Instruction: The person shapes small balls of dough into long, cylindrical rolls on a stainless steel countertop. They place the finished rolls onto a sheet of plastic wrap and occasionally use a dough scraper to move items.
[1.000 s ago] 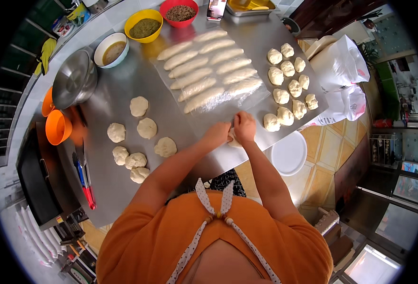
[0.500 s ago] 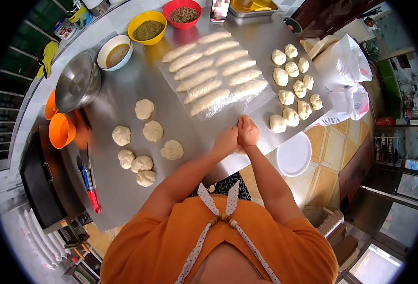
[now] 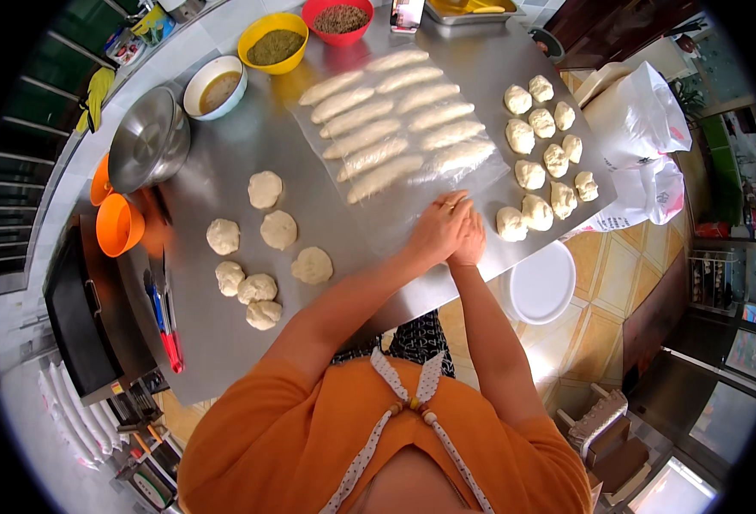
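Observation:
Both of my hands are pressed together low over the steel table, just nearer to me than the plastic sheet. My left hand (image 3: 439, 227) overlaps my right hand (image 3: 469, 242), fingers bent and closed together. Whatever lies under the palms is hidden. Beyond them, long dough rolls (image 3: 384, 177) rest in two columns on the clear plastic sheet (image 3: 499, 171). To the right sit several small dough lumps (image 3: 536, 212), the closest just beside my right hand. Several flattened round dough pieces (image 3: 312, 265) lie to the left, some touching each other.
Along the far side stand a yellow bowl (image 3: 272, 64) of green filling, a red bowl (image 3: 337, 37) of brown crumbs, a phone (image 3: 406, 14) and an oil tray (image 3: 470, 17). Metal bowls (image 3: 146, 141) and red-handled tongs (image 3: 172, 349) are at left. A white lid-like disc (image 3: 542, 283) lies beyond the right edge.
My hands have shifted slightly away from me and a little right, and the left fingers now lie further over the right hand. The whole view has turned slightly.

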`<state>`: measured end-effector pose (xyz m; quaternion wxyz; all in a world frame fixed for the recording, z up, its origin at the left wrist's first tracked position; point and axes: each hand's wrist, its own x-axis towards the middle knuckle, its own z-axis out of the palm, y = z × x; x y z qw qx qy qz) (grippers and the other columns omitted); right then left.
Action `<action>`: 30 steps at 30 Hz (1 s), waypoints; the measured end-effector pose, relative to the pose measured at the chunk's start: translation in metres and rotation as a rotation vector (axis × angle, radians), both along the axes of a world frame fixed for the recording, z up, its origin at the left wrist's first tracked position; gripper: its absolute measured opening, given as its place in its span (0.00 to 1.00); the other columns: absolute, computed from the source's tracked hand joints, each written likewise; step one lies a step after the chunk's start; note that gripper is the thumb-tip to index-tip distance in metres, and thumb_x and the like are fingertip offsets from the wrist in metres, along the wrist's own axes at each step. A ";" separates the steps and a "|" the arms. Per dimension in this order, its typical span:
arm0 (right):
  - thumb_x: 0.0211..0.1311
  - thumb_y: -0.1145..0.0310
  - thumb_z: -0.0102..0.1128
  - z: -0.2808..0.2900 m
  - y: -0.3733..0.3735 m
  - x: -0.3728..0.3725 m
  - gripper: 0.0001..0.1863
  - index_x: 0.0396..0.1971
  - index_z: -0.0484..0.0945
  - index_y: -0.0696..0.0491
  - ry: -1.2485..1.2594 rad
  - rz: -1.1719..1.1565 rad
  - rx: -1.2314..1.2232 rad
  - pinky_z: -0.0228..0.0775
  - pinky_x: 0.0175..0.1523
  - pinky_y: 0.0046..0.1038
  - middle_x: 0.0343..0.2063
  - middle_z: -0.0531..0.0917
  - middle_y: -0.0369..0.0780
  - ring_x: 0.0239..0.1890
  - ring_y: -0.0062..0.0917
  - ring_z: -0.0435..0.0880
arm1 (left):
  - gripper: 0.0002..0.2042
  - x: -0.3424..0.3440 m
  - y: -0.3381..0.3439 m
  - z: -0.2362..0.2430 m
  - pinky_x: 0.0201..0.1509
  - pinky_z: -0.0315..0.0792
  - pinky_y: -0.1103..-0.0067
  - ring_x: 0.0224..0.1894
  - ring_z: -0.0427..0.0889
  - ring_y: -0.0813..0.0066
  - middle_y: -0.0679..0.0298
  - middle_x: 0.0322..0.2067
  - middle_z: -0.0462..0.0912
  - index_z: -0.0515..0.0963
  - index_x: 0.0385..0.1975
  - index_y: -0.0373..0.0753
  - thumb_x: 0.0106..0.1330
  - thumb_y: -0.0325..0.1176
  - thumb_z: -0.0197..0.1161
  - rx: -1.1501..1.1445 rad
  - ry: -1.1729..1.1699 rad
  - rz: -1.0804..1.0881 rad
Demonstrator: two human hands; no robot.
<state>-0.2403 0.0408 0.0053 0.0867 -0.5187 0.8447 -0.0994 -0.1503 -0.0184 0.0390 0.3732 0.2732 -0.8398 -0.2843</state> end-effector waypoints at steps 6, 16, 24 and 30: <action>0.68 0.54 0.48 -0.023 0.113 0.038 0.27 0.64 0.66 0.48 0.095 0.014 -0.059 0.49 0.70 0.50 0.65 0.67 0.43 0.71 0.40 0.57 | 0.26 0.028 0.087 -0.036 0.73 0.50 0.56 0.72 0.56 0.53 0.52 0.67 0.63 0.66 0.64 0.34 0.71 0.43 0.50 0.044 -0.183 -0.255; 0.70 0.55 0.44 -0.009 0.008 -0.032 0.30 0.70 0.60 0.46 0.042 -0.064 -0.303 0.38 0.73 0.55 0.72 0.59 0.39 0.76 0.43 0.48 | 0.30 -0.039 -0.007 -0.032 0.74 0.45 0.54 0.75 0.51 0.60 0.55 0.72 0.56 0.62 0.68 0.38 0.69 0.48 0.51 -0.135 -0.273 -0.019; 0.66 0.66 0.48 -0.003 0.146 0.029 0.34 0.70 0.55 0.59 -0.233 0.047 -0.063 0.39 0.74 0.52 0.72 0.55 0.50 0.75 0.46 0.48 | 0.30 0.056 0.093 -0.035 0.73 0.51 0.53 0.75 0.50 0.61 0.58 0.72 0.55 0.61 0.69 0.40 0.71 0.48 0.52 0.105 -0.489 -0.227; 0.71 0.66 0.44 -0.006 0.051 -0.029 0.26 0.65 0.64 0.62 -0.059 0.097 -0.308 0.46 0.74 0.48 0.67 0.64 0.51 0.72 0.48 0.56 | 0.29 -0.008 0.022 -0.026 0.73 0.51 0.54 0.76 0.49 0.64 0.60 0.73 0.54 0.61 0.69 0.40 0.70 0.45 0.53 -0.082 -0.467 0.061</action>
